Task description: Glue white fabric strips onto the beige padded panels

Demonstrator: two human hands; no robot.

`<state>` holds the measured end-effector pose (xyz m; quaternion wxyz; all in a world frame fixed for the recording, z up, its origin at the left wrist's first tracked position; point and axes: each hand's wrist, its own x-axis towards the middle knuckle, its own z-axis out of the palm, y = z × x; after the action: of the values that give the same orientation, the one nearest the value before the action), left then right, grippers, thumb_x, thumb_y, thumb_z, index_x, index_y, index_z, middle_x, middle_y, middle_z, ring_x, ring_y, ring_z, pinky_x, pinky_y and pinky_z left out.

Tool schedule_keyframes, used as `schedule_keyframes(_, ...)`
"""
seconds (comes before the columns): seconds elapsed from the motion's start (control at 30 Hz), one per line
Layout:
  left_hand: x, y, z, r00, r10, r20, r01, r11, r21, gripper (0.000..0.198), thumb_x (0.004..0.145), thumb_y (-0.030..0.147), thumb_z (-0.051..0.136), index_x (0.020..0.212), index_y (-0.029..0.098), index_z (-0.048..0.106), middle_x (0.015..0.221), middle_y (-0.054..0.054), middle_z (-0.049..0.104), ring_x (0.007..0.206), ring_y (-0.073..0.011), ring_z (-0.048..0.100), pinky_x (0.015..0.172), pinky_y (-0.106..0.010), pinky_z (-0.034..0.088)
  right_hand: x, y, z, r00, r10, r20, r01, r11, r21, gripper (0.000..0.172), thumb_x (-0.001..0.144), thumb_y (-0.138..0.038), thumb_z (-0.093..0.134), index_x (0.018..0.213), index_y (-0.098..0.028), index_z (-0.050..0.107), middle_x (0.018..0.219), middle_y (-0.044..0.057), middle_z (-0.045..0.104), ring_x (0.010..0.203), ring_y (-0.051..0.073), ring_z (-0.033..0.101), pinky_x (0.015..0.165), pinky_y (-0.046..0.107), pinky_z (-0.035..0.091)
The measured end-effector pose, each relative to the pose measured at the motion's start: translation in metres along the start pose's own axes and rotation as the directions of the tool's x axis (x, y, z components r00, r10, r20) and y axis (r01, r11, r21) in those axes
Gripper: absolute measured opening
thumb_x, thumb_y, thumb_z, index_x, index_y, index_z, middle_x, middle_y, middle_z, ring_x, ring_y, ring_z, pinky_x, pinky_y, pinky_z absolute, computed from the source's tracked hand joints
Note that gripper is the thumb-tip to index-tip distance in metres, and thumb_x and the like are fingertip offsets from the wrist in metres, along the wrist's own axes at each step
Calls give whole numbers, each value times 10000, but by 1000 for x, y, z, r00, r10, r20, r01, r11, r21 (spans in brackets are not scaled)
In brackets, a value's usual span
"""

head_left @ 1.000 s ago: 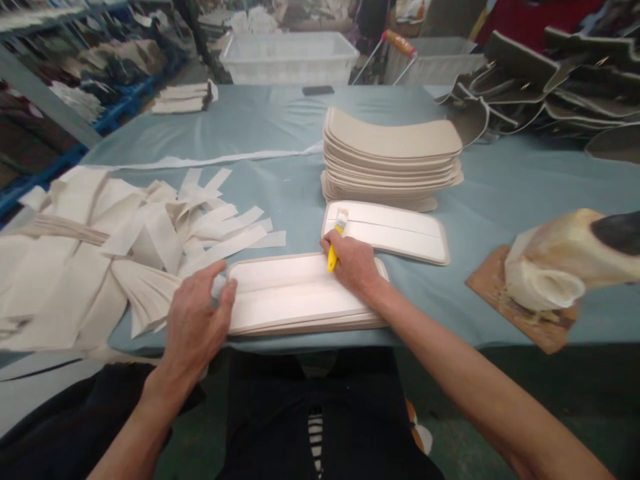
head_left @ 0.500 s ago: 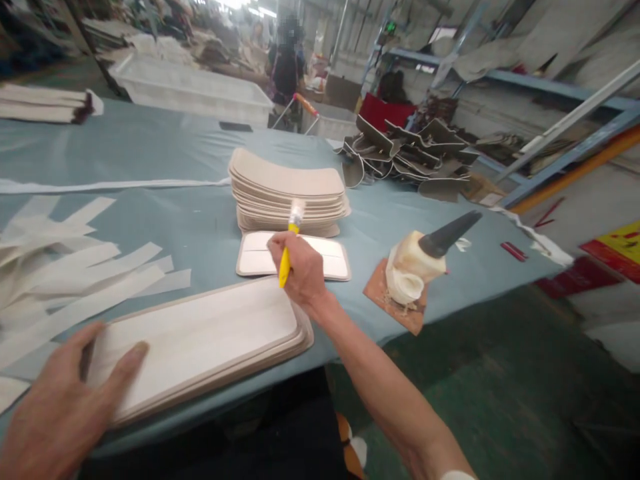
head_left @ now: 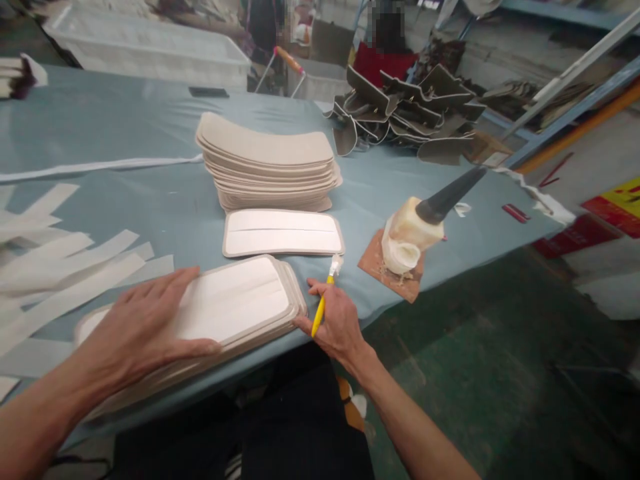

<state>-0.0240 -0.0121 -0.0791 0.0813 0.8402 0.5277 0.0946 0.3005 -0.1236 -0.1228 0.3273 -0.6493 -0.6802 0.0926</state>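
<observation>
My left hand (head_left: 145,327) lies with fingers stretched over the near stack of long panels (head_left: 240,290), white on top with beige edges. In my right hand (head_left: 340,323) is a yellow-handled brush (head_left: 320,310), its bristles up and coated with something white; the thumb and a finger reach to the stack's right end. Behind that stack rests a single white panel with a beige border (head_left: 283,232) and a line along its middle. A taller stack of curved beige panels (head_left: 270,150) rises just beyond. To the right, a cream bottle with a dark nozzle (head_left: 413,227) stands tilted on a brown board (head_left: 367,260).
White strips (head_left: 75,293) are strewn at the left of the blue-green table cover (head_left: 140,207). Dark folded pieces (head_left: 400,113) pile up at the back right, near a red object (head_left: 516,213). A white plastic bin (head_left: 150,50) stands beyond the far edge.
My left hand has slid right and farther over the near stack. My right hand, with the brush, has left the single panel and come down to the stack's right end. The view has tilted down.
</observation>
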Motion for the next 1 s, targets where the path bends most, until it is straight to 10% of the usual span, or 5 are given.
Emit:
schedule_keyframes(0.13,5,9,3,961,110,253,-151,978,146,1421,440,900,698,1592,135,372,1616,-242,432,1415,-465,489,1138,-589,420,-4,-1,2,999,-40,33,42,998,-51,570,793,-594,808,1133,-186,600,1295,182,721,1104,341,687,975,475,540)
schedule_keyframes(0.37,-6,16,1,928,215,305,-290,929,228,1199,596,524,735,1619,118,259,1623,-244,381,1415,-434,434,1157,-532,361,-7,5,4,989,-144,-34,144,989,-15,574,757,-547,860,1116,-195,582,1279,170,724,1078,329,685,936,465,554)
schedule_keyframes(0.63,0,12,6,919,211,332,-275,948,160,1243,546,563,794,1611,151,303,1651,-234,357,1451,-456,416,1222,-597,282,-9,6,6,986,-143,-85,146,989,21,555,787,-568,819,1125,-211,560,1289,179,722,1092,333,700,958,480,560)
schedule_keyframes(0.83,-33,-3,-15,990,-140,-26,138,988,-75,1094,759,804,575,1600,159,304,1692,-173,323,1541,-407,333,1263,-599,283,-13,1,9,993,-50,-103,67,984,166,476,868,-511,734,1169,-220,507,1393,209,665,1255,337,674,1010,492,560)
schedule_keyframes(1.0,-98,18,-23,653,-747,-127,628,628,-460,741,939,656,427,1456,134,525,1486,-160,597,1384,-329,564,1224,-508,412,-16,-13,21,977,182,-110,-118,894,432,435,915,-467,692,1209,-234,472,1527,227,549,1396,314,575,1100,509,510)
